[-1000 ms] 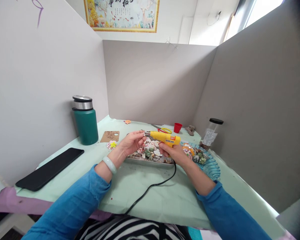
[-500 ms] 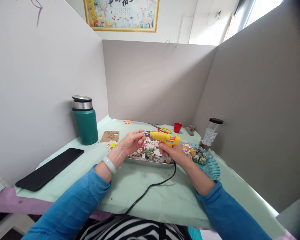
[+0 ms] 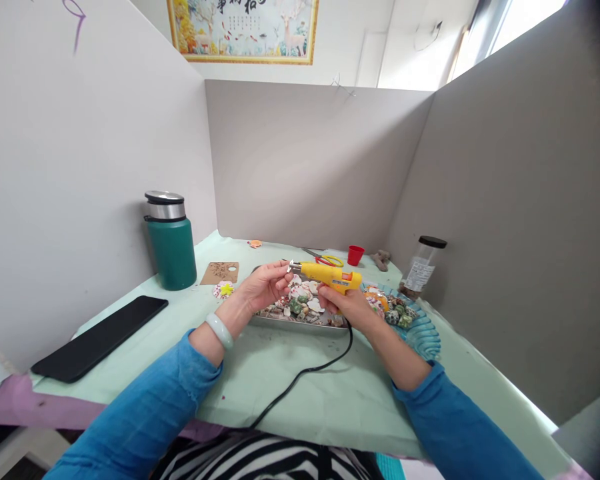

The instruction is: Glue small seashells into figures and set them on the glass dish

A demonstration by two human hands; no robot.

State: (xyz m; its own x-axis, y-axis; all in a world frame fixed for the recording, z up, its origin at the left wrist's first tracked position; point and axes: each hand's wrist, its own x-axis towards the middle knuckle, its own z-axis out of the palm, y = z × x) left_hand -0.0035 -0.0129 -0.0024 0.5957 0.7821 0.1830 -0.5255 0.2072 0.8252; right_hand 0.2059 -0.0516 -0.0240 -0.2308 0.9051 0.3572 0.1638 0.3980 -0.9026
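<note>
My right hand (image 3: 346, 303) grips a yellow glue gun (image 3: 327, 275), its nozzle pointing left and its black cord (image 3: 300, 377) trailing toward me. Its tip meets the fingertips of my left hand (image 3: 264, 285), which pinches a small pale piece too small to name. Both hands hover over a metal tray (image 3: 300, 323) holding several painted shells. A blue glass dish (image 3: 425, 333) with more shells sits to the right of the tray.
A green flask (image 3: 170, 243) stands at the left, with a black phone (image 3: 100, 337) lying nearer me. A brown card (image 3: 221, 273), scissors (image 3: 325, 258), a red cup (image 3: 355, 255) and a clear jar (image 3: 423, 267) lie toward the back. Grey partitions enclose the table.
The glue gun's nozzle has edged slightly closer to my left fingertips. Otherwise nothing has visibly moved.
</note>
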